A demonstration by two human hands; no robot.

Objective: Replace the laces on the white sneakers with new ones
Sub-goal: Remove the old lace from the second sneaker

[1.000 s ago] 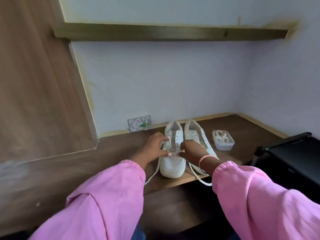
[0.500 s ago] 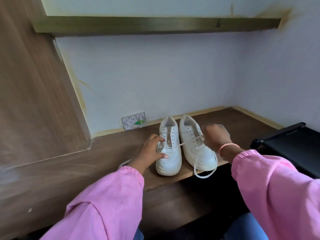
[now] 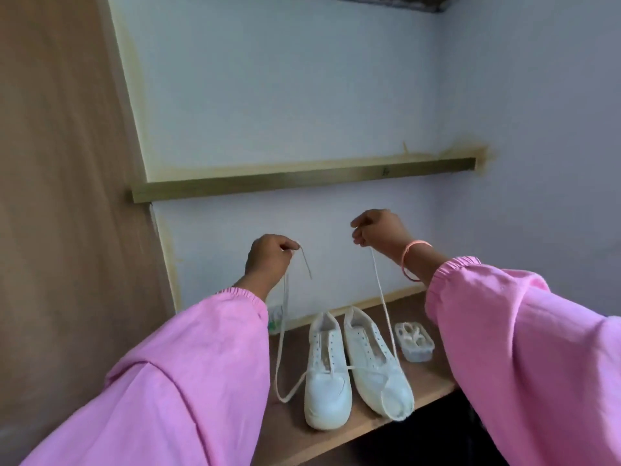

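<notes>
**Lace drawn up evenly through the lowest eyelets of the left-hand sneaker**

The lace (image 3: pixel 383 307) passes through the bottom eyelets of the left-hand sneaker (image 3: pixel 327 371), which stands toe-first at the near edge of the bench (image 3: pixel 433 385), touching or just beside its partner, the right-hand sneaker (image 3: pixel 373 358). From those eyelets the two runs rise steeply to your grips, so the shoe lies below and between them, its long axis running from near edge to back wall. Your left hand (image 3: pixel 268 260) pinches one end, a short tail hanging free past the fingers; this run sags in a loop beside the shoe. Your right hand (image 3: pixel 379 232), held higher, pinches the other end; its run loops over the toe of the right-hand sneaker. Judged from this, the ends are being levelled before crossing up the eyelet rows, both hands about equally near. A small clear tray (image 3: pixel 414 341) sits toward the back right of the bench; its contents are too blurred to name. Upper eyelets appear empty. Your left sleeve (image 3: pixel 188 375) hides the bench's left part.
</notes>
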